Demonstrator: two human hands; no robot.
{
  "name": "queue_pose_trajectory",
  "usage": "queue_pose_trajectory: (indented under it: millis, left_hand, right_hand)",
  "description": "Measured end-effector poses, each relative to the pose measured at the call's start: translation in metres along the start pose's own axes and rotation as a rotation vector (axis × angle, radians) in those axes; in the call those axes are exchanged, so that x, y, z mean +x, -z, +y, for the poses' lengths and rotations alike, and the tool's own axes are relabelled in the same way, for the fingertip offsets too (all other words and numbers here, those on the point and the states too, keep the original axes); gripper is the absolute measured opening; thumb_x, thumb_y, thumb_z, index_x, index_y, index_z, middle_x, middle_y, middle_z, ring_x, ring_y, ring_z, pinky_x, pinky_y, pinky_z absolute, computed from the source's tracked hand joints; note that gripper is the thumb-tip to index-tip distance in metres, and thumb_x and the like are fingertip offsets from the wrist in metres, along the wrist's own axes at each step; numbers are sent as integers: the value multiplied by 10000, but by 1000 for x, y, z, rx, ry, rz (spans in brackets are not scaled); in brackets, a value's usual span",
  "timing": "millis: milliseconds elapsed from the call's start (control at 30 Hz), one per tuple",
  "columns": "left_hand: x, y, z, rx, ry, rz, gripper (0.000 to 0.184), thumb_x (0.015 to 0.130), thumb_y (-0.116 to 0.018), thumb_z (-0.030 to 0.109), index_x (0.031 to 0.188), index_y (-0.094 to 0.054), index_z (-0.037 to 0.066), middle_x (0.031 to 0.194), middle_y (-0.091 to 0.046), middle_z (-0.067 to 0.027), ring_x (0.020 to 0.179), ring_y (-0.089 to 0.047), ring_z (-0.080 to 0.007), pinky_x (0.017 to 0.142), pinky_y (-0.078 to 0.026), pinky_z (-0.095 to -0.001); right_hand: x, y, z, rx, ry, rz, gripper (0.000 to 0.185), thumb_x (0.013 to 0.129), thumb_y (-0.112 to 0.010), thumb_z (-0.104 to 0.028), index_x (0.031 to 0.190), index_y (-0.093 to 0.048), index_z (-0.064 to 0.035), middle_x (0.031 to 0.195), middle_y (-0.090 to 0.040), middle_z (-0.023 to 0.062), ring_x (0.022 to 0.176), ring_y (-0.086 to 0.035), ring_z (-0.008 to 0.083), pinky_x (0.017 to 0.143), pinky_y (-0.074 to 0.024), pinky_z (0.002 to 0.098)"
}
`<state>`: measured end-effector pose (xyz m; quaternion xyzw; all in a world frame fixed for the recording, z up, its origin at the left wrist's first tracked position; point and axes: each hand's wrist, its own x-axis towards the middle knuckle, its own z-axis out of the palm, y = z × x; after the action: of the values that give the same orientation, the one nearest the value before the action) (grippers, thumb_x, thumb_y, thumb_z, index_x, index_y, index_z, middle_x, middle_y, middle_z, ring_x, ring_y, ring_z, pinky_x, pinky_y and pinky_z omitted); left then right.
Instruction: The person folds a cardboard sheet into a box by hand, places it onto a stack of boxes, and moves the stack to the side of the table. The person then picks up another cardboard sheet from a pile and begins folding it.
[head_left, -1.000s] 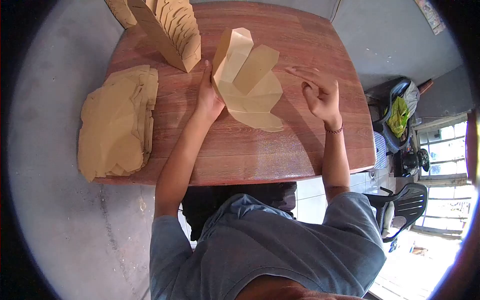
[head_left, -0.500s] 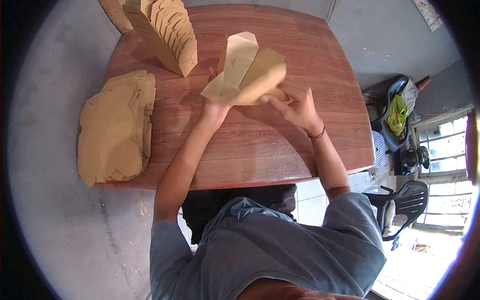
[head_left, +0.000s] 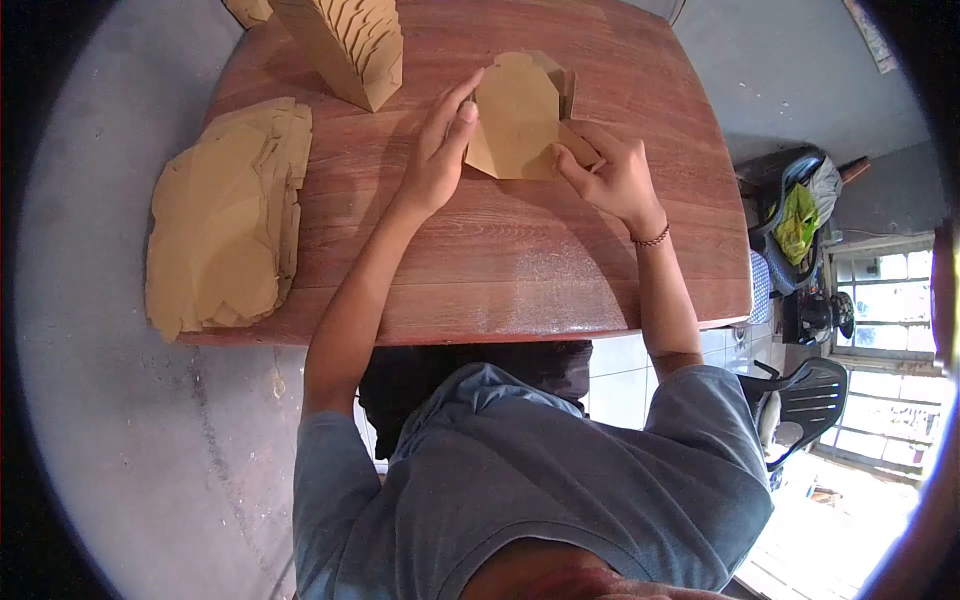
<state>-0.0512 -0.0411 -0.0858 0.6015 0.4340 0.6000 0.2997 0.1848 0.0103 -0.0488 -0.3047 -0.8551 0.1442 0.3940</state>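
A partly folded brown cardboard box [head_left: 517, 115] is on the far middle of the table, with one broad panel facing up and flaps standing at its right side. My left hand [head_left: 440, 150] lies along the box's left edge, fingers stretched out and pressed flat against it. At the lower right corner, my right hand [head_left: 615, 180] pinches a flap of the box between thumb and fingers. The underside of the box and some right fingertips are hidden.
Flat cardboard blanks [head_left: 225, 220] lie piled at the table's left edge. Nested folded cardboard boxes [head_left: 350, 50] stand at the far left. The wooden table [head_left: 480, 270] meets a grey wall. Chairs [head_left: 805, 405] stand off to the right.
The box has turned so its broad panel faces up, and it has come down toward the table. My left hand has shifted from under it to its left side. The view has tilted slightly.
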Motion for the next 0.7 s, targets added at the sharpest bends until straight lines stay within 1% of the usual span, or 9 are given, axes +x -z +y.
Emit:
queue_pose_trajectory:
  millis: [33, 100, 133, 233, 300, 367, 500, 567, 700]
  left_hand:
    - [-2, -2, 0, -1, 4, 1, 540, 1058, -513, 328, 1470, -415, -8, 1441, -484, -161, 1362, -444, -275, 1153, -339, -424]
    - [-4, -5, 1, -91, 227, -17, 594, 1004, -625, 303, 1471, -421, -3, 1399, -503, -151, 1341, -457, -285, 1147, -349, -440]
    - [-4, -4, -4, -90, 228, -16, 594, 1004, -625, 303, 1471, -421, -3, 1399, -503, -151, 1341, -457, -285, 1147, -349, -440]
    - [-1, 2, -7, 28, 114, 0, 581, 926, -734, 285, 1403, -530, 22, 1379, -514, -125, 1332, -458, -306, 1138, -359, -458]
    - [-1, 6, 0, 383, -56, -63, 464, 890, -777, 291, 1255, -657, 31, 1443, -504, -114, 1335, -498, -280, 1100, -426, -423]
    - [0, 9, -6, 383, -79, -56, 421, 874, -790, 294, 1193, -695, 36, 1455, -500, -104, 1347, -488, -287, 1102, -424, -429]
    - [2, 17, -10, 475, -121, -54, 370, 851, -804, 297, 1106, -746, 35, 1478, -491, -93, 1410, -417, -296, 1129, -395, -448]
    - [2, 19, -9, 483, -119, -42, 361, 851, -802, 295, 1093, -749, 32, 1467, -500, -89, 1429, -391, -296, 1141, -377, -456]
    - [1, 18, -3, 465, -84, -25, 342, 850, -801, 288, 1071, -752, 31, 1439, -520, -78, 1467, -327, -306, 1172, -331, -477]
  right_hand:
    - [0, 0, 2, -51, 45, -41, 294, 827, -741, -151, 1078, -717, 0, 824, -724, 176, 656, -714, 295, 589, -564, 366]
    - [1, -2, 2, -100, 90, -83, 310, 828, -735, -155, 1105, -715, -16, 823, -725, 169, 644, -708, 296, 589, -566, 370]
    - [2, -3, 0, -82, 97, -80, 359, 824, -735, -151, 1164, -695, -40, 803, -721, 156, 631, -704, 284, 581, -562, 368]
    - [3, -5, -5, -62, 86, -93, 468, 828, -737, -153, 1279, -633, -84, 747, -700, 139, 600, -690, 262, 565, -552, 358]
    - [1, -6, -8, -61, 64, -108, 526, 836, -740, -158, 1337, -591, -105, 712, -682, 135, 583, -681, 252, 557, -546, 349]
    - [0, -8, -10, 23, -106, -152, 611, 854, -757, -193, 1406, -510, -111, 684, -650, 101, 556, -660, 219, 548, -534, 327]
    - [1, -1, -14, 24, -66, -262, 634, 868, -769, -237, 1414, -478, -96, 730, -651, 85, 568, -652, 193, 549, -522, 309]
    - [2, 2, -14, 169, 102, -323, 628, 856, -784, -258, 1388, -498, -88, 786, -663, 64, 595, -655, 174, 555, -519, 301]
    - [-1, 2, -12, 284, 92, -225, 559, 862, -767, -223, 1349, -533, -83, 829, -677, 66, 613, -659, 177, 554, -519, 301]
